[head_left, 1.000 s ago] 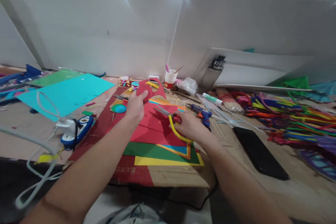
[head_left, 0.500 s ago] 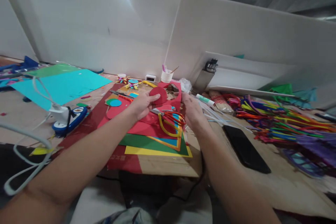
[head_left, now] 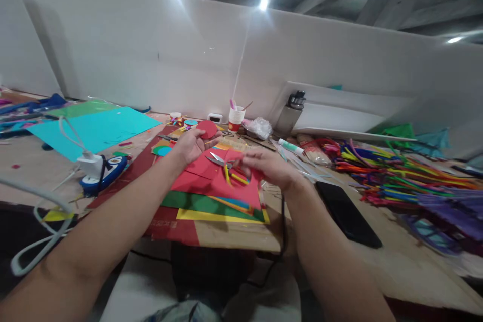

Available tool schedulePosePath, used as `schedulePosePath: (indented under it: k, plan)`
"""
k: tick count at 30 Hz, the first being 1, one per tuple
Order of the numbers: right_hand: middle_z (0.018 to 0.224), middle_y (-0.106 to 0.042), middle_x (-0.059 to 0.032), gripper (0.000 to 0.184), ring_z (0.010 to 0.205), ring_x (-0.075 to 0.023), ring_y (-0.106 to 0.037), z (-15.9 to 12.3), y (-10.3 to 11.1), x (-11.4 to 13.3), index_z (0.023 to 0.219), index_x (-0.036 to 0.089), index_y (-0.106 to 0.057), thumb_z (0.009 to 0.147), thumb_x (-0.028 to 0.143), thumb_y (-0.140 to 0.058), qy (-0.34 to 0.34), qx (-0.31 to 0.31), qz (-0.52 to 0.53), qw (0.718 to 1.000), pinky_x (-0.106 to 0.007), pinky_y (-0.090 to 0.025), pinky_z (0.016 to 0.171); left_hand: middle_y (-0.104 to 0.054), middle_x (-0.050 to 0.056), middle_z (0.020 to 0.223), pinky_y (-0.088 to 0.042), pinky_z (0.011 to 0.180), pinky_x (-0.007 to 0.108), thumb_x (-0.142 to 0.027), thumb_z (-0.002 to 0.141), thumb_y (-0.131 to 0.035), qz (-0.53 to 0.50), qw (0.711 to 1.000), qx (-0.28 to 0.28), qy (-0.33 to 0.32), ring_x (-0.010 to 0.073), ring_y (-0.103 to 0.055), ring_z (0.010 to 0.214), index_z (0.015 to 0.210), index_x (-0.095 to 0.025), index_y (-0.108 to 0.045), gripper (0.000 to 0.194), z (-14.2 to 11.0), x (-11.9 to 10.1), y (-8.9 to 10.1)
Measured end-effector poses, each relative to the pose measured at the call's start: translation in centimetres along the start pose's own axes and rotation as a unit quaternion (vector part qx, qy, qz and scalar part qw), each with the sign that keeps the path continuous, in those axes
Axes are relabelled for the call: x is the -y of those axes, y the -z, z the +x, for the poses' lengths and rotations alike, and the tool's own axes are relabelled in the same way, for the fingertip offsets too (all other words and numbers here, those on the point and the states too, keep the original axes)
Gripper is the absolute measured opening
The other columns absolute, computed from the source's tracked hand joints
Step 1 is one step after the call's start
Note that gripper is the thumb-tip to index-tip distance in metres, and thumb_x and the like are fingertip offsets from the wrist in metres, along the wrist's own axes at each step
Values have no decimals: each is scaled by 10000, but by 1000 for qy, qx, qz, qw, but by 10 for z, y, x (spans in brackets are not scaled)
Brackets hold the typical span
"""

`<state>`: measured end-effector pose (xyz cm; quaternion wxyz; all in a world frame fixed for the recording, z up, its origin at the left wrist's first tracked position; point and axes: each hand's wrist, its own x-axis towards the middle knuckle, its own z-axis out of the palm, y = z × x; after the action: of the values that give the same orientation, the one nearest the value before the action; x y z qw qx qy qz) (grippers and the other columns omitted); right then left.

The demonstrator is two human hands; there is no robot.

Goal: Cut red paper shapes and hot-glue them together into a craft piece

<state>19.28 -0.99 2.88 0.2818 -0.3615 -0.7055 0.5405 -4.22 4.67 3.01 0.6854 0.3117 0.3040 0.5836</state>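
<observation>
Since the earlier frame, the right hand [head_left: 269, 166] is bringing a thin red paper sheet with a round cut-out [head_left: 234, 192] down toward six o'clock, over the paper pile, and the left hand [head_left: 193, 148] is turning its palm upward.

In the head view, the left fingers are gripping a flat red paper disc [head_left: 207, 130] by its edge, near twelve o'clock of the pile. The right fingers are blurring beside the red sheet; whether they are pinching it or only touching it, I cannot tell. Metal scissors with yellow handles [head_left: 216, 159] are lying at the pile's centre, partly showing through the cut-out. Green paper [head_left: 176, 200] and yellow paper [head_left: 206, 217] are peeking out at six o'clock.

Around the pile on the wooden bench [head_left: 377, 282], a white-and-red paper cup [head_left: 236, 119] is standing at twelve o'clock, a white-and-green glue stick [head_left: 290, 147] is lying at two, a black rectangular phone [head_left: 347, 214] at four, and a large turquoise sheet [head_left: 101, 131] at ten.
</observation>
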Motion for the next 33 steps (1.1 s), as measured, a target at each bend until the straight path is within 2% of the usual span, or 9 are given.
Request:
schedulePosePath:
  k: [2,4,9,12,16,21,24,29,33]
  plan:
    - [760,-714,-26,454,596,-95,-574,-2,-9,2,1004,152,-732,803,558,-756,-49,156,-27,986,-221,-448,570,-775,154,897,-599,716,299,-55,885,-434,7,1000,10,14,202,-759,820,1018,-68,-667,269,0,-1,1]
    - [836,-744,-44,485,683,-127,-644,-1,-14,2,1048,157,-725,788,564,-764,-72,202,-29,976,-253,-507,650,-774,172,918,-573,630,285,-143,927,-450,22,999,5,31,201,-744,765,1050,-56,-680,275,1,-2,3]
    - [833,-729,-34,350,663,-113,-613,10,-9,-8,969,172,-714,853,500,-680,-9,-28,-45,999,-254,-494,654,-775,180,940,-554,620,276,-171,946,-456,31,999,-9,43,204,-740,769,1131,-56,-670,306,2,0,5]
    - [872,-726,-35,281,719,-138,-624,18,-7,-16,1014,186,-707,861,414,-647,32,-158,-87,983,-284,-507,700,-771,176,930,-587,722,322,-103,924,-413,23,998,22,46,221,-752,831,1179,-55,-645,349,0,5,3]
    - [964,-713,-73,329,824,-183,-638,25,-13,-25,1103,169,-692,838,362,-673,85,-258,-192,943,-345,-523,781,-740,99,806,-594,720,336,-130,971,-405,45,996,45,54,198,-739,726,1207,-119,-612,314,-5,14,-3]
    - [1260,-622,-153,514,1015,-240,-628,29,-27,-33,1301,184,-612,826,344,-726,163,-279,-260,910,-409,-545,853,-707,55,787,-598,711,353,-441,1022,-484,71,989,102,86,209,-729,731,1202,-187,-586,327,-13,30,-12]
    - [1273,-619,-141,521,1079,-253,-619,29,-31,-34,1336,219,-609,834,293,-727,193,-260,-296,898,-444,-534,931,-722,71,861,-586,696,299,-550,1002,-477,93,981,123,120,181,-708,763,1098,-174,-629,417,-20,40,-17]
    - [1099,-723,-102,335,991,-243,-660,29,-30,-29,1180,221,-724,850,271,-700,198,-258,-296,898,-427,-537,927,-738,99,927,-597,781,334,-606,1001,-425,98,966,183,152,169,-691,762,1054,-146,-683,530,-27,45,-21]
    - [1149,-760,-84,298,1003,-233,-692,29,-25,-26,1131,216,-752,889,337,-627,181,-288,-185,922,-394,-542,918,-745,103,910,-602,817,346,-472,958,-618,97,966,210,115,194,-733,817,1048,-144,-678,345,-24,41,-16]
